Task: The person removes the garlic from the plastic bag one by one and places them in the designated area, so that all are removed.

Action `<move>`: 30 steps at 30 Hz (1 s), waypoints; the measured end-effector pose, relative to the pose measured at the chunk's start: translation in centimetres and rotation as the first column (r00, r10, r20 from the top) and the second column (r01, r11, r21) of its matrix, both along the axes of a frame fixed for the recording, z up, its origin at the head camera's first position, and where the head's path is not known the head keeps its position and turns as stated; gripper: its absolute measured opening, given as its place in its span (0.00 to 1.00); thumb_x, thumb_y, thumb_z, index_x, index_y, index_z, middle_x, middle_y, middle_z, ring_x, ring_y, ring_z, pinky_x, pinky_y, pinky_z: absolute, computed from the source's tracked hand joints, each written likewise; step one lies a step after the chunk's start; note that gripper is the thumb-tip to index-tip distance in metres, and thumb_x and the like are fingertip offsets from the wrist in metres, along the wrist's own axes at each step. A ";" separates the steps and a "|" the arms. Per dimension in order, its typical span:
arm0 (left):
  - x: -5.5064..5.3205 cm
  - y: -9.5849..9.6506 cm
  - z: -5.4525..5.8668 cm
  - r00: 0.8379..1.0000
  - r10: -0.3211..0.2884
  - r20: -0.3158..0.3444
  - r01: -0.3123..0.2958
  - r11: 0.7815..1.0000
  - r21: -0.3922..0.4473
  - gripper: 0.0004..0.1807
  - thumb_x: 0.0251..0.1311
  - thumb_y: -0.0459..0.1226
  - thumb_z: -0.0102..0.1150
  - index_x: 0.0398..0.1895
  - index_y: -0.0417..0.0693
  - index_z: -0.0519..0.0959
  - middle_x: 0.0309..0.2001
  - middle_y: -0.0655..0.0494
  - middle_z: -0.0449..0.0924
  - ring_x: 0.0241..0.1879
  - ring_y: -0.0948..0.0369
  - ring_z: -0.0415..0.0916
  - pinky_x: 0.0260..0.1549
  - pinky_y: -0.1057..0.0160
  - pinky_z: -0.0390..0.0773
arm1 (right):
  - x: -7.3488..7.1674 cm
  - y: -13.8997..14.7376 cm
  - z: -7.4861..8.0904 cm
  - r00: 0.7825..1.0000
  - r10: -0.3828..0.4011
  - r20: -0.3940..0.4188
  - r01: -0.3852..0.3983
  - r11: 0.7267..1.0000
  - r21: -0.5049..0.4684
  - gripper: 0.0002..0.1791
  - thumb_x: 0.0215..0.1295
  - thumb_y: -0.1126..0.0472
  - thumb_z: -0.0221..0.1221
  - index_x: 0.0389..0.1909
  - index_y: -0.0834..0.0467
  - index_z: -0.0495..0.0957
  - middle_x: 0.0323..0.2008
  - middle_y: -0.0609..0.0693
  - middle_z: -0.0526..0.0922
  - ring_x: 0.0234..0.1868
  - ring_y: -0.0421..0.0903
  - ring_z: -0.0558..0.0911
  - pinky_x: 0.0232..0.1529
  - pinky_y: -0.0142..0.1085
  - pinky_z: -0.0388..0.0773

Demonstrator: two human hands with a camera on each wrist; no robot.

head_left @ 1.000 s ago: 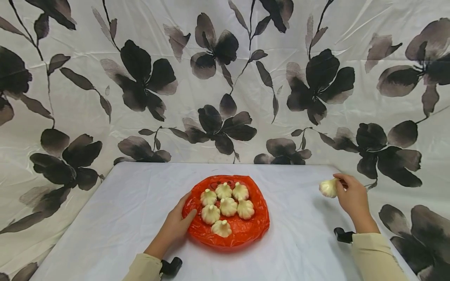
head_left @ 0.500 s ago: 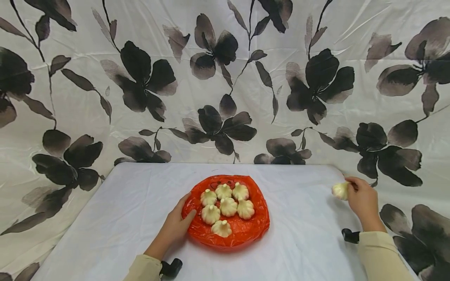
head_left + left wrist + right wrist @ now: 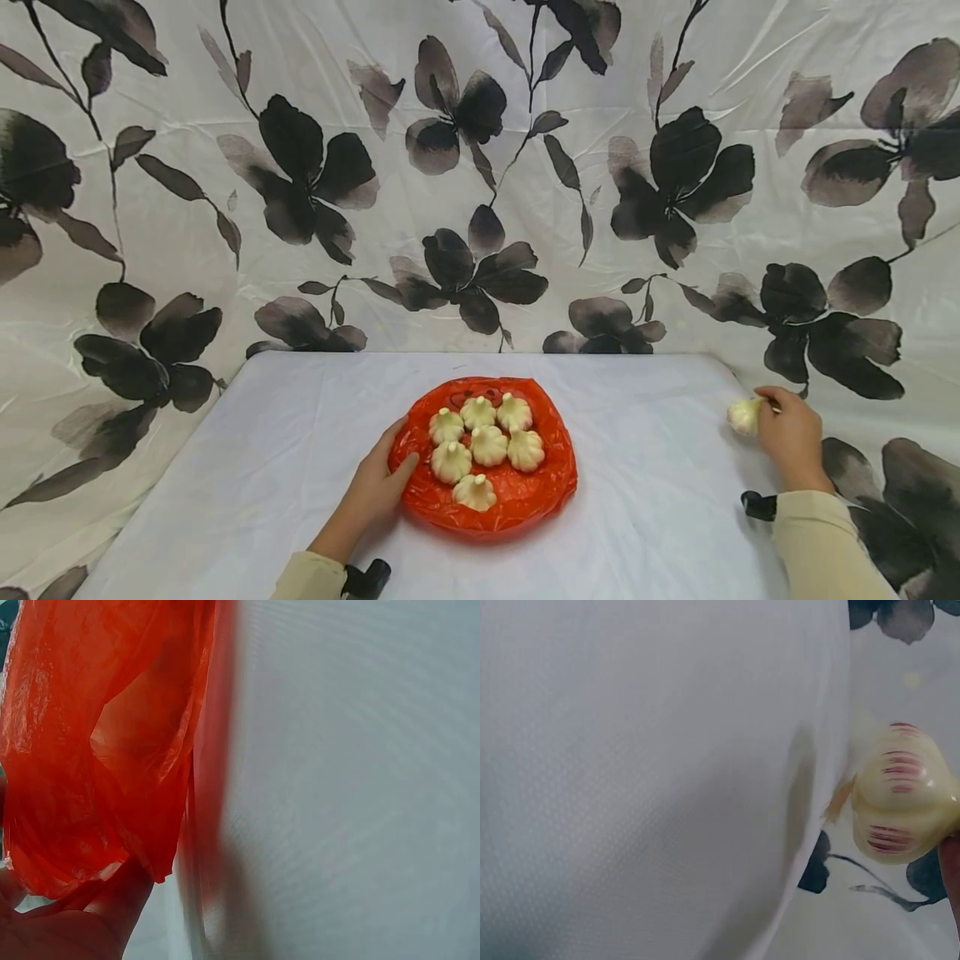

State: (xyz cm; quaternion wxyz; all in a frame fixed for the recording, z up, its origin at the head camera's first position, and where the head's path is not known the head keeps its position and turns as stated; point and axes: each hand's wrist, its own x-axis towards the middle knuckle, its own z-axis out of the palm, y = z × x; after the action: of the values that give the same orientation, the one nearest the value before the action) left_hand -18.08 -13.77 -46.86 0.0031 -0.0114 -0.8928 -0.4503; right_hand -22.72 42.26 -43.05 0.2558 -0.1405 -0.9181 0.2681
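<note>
At the table's right edge my right hand (image 3: 791, 435) pinches a garlic bulb (image 3: 744, 416) by its stem end, held above the surface. In the right wrist view that garlic bulb (image 3: 901, 796) shows pale cream skin with reddish streaks and a tuft of roots. My left hand (image 3: 377, 482) grips the left rim of a round, shallow thing wrapped in red plastic (image 3: 525, 497), its thumb on the near side. Several garlic bulbs (image 3: 488, 446) sit on top of it. Close up in the left wrist view, the crinkled red plastic (image 3: 90, 750) hides what lies underneath.
A white cloth (image 3: 645, 483) covers the table. Behind it and at both sides hangs a pale curtain (image 3: 570, 217) with dark flowers. Both wrists carry a black camera mount, and the right one (image 3: 759, 505) hangs close over the cloth.
My right hand has moved rightward and slightly nearer with the garlic bulb, toward the table's right edge. My left hand and the red-wrapped thing have stayed in place.
</note>
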 end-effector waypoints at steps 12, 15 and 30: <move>0.2 0.0 0.0 1.000 0.001 0.009 -0.002 1.000 0.004 0.35 0.69 0.45 0.50 0.76 0.58 0.51 0.74 0.47 0.57 0.73 0.43 0.56 0.66 0.40 0.64 | 0.1 1.1 -0.7 0.998 -0.048 0.044 0.050 0.997 -0.059 0.17 0.68 0.67 0.45 0.52 0.70 0.75 0.51 0.73 0.76 0.51 0.70 0.75 0.49 0.61 0.70; 0.2 0.0 -0.1 1.000 0.004 0.014 -0.004 1.000 0.002 0.35 0.69 0.45 0.51 0.76 0.58 0.51 0.74 0.48 0.57 0.72 0.43 0.56 0.65 0.40 0.64 | 0.0 1.2 -0.9 0.998 -0.042 0.038 0.045 0.997 -0.058 0.17 0.68 0.67 0.45 0.51 0.70 0.75 0.51 0.73 0.77 0.50 0.70 0.75 0.48 0.60 0.71; 0.2 0.0 -0.3 1.000 -0.001 0.011 0.001 1.000 0.002 0.35 0.69 0.46 0.50 0.76 0.58 0.50 0.74 0.48 0.57 0.72 0.43 0.56 0.65 0.40 0.65 | -0.2 0.9 -1.5 0.996 0.009 0.087 -0.010 1.000 0.000 0.17 0.68 0.66 0.45 0.51 0.68 0.76 0.47 0.70 0.77 0.45 0.65 0.76 0.42 0.56 0.72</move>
State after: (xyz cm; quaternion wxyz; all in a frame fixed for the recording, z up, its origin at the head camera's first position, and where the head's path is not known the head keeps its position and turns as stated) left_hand -17.85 -13.80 -47.12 -0.0019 -0.0093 -0.8924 -0.4511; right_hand -22.89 43.12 -44.56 0.2141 -0.1477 -0.9291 0.2627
